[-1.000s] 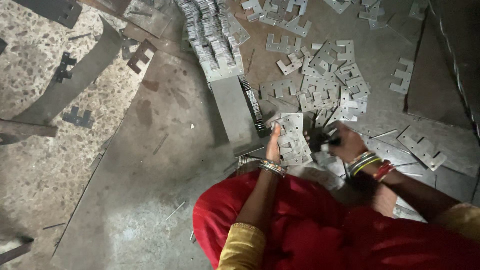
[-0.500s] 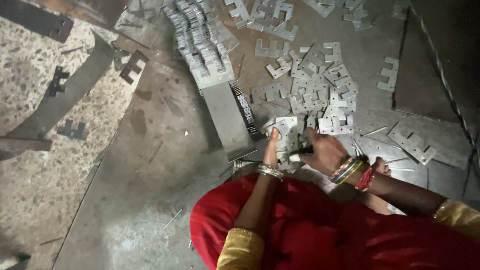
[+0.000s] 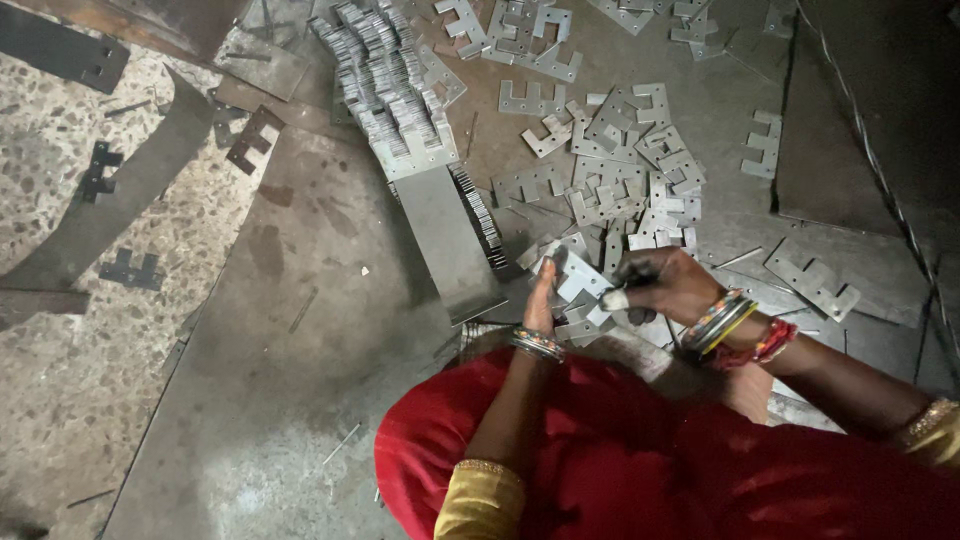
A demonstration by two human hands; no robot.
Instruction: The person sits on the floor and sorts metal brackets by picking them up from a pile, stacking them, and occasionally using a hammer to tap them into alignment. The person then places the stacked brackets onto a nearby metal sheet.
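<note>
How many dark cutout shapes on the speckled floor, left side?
3: one dark cutout upper left, one lower left, one by the sheet's edge. More may be hidden under the metal strips.

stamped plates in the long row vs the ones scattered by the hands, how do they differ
The long row of plates stands on edge, packed face to face in one neat line; the scattered plates lie flat, each showing its full notched outline. The row runs up the steel sheet away from the person, while the scattered plates spread loosely beyond the left hand and right hand. Both are thin grey metal stampings.
</note>
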